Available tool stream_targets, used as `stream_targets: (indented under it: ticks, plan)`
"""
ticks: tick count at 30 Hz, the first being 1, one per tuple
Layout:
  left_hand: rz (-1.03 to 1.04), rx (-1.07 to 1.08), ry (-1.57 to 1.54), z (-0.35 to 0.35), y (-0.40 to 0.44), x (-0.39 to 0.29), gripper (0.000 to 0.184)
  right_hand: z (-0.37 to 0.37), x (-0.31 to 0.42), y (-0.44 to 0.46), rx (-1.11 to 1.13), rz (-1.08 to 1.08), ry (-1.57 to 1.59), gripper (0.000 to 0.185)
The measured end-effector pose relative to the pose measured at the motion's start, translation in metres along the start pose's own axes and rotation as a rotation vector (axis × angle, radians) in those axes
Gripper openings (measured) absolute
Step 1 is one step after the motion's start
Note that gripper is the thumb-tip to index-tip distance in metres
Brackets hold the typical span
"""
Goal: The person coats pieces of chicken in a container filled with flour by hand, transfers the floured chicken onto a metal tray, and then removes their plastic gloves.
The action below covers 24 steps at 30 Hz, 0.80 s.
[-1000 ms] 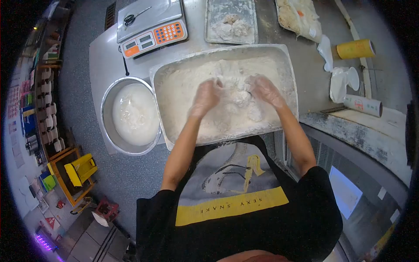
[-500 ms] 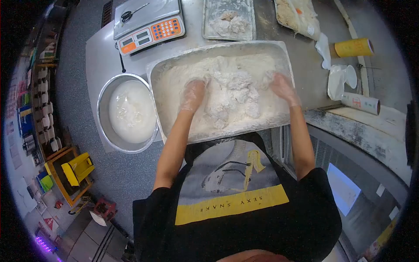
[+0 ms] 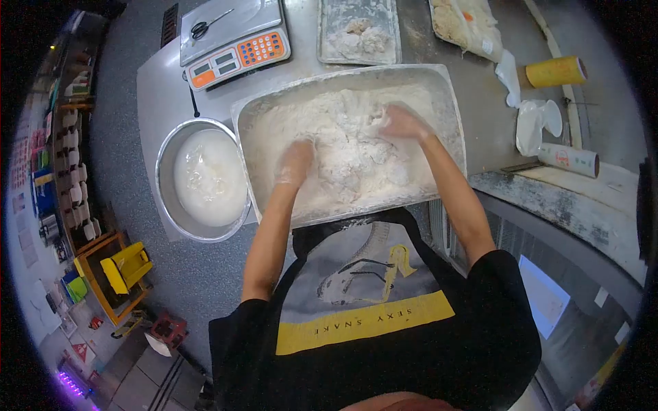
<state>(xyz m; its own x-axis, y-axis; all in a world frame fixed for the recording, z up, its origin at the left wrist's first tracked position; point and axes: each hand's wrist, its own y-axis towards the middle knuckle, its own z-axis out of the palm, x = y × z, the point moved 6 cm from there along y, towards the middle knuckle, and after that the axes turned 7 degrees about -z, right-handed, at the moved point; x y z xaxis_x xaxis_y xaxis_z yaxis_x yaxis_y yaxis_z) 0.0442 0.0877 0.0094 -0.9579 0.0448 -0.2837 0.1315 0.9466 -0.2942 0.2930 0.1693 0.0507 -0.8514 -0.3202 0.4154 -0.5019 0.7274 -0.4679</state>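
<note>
A large rectangular tub (image 3: 452, 103) holds white flour, with flour-coated pieces (image 3: 363, 161) heaped in its middle. In a clear glove, my left hand (image 3: 297, 162) is in the flour at the left of the pieces; its fingers are blurred and partly buried. My right hand (image 3: 403, 123), gloved too, reaches over the upper right side of the heap, its fingertips blurred by motion and flour. Whether either hand grips anything cannot be made out. A round metal bowl (image 3: 164, 195) of milky liquid stands against the tub's left side.
Behind the tub are a scale (image 3: 264, 48) with scissors (image 3: 200, 29) on it and a metal tray (image 3: 329, 51) of floured pieces. At the back right lie a bag-lined tray (image 3: 469, 31), a yellow roll (image 3: 556, 71) and a white roll (image 3: 569, 159).
My right hand has moved from the tub's right side inward over the heap. My left hand has shifted slightly left and down. The pieces look more covered and spread.
</note>
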Motion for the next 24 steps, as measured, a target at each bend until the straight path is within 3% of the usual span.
stream_targets:
  ticks: [2,3,5,6,8,9,11,15,18,21,23,24]
  plan:
    - [0.032,-0.087,-0.057,-0.009,-0.011,-0.004,0.012,-0.026,0.027,-0.022,-0.201,-0.137,0.155,0.054]
    - [0.069,-0.173,-0.109,-0.018,-0.016,-0.006,0.012,-0.027,0.028,-0.020,-0.199,-0.145,0.152,0.054]
    - [0.035,-0.160,-0.142,-0.024,-0.017,0.001,0.016,-0.010,0.028,-0.019,0.033,-0.196,0.160,0.047]
    - [0.005,-0.144,-0.178,-0.027,-0.018,0.003,0.021,-0.004,0.021,-0.021,0.034,-0.194,0.161,0.047]
    - [-0.011,-0.091,-0.218,-0.068,-0.024,-0.013,0.020,0.005,0.014,-0.021,-0.047,-0.325,-0.248,0.043]
    - [-0.030,-0.038,-0.255,-0.090,-0.027,-0.022,0.020,0.008,0.017,-0.020,-0.050,-0.327,-0.250,0.043]
    - [-0.017,-0.031,-0.264,-0.122,-0.037,-0.035,0.020,-0.008,0.047,-0.035,-0.582,-0.507,-0.244,0.030]
    - [0.053,-0.062,-0.307,-0.132,-0.036,-0.047,0.023,0.060,0.035,-0.007,-0.440,-0.339,-0.492,0.018]
    - [0.034,-0.056,-0.220,-0.129,-0.034,-0.046,0.023,0.081,0.023,0.004,-0.653,-0.353,-0.923,0.012]
    - [0.036,-0.119,-0.258,-0.129,-0.038,-0.035,0.021,0.071,-0.007,0.008,-0.550,-0.133,-0.953,0.010]
    - [-0.008,-0.123,-0.242,-0.121,-0.038,-0.019,0.020,0.022,0.013,-0.012,-0.488,-0.222,-0.430,0.008]
    - [-0.038,-0.126,-0.226,-0.118,-0.038,-0.011,0.020,0.014,0.012,-0.020,-0.483,-0.232,-0.433,0.008]
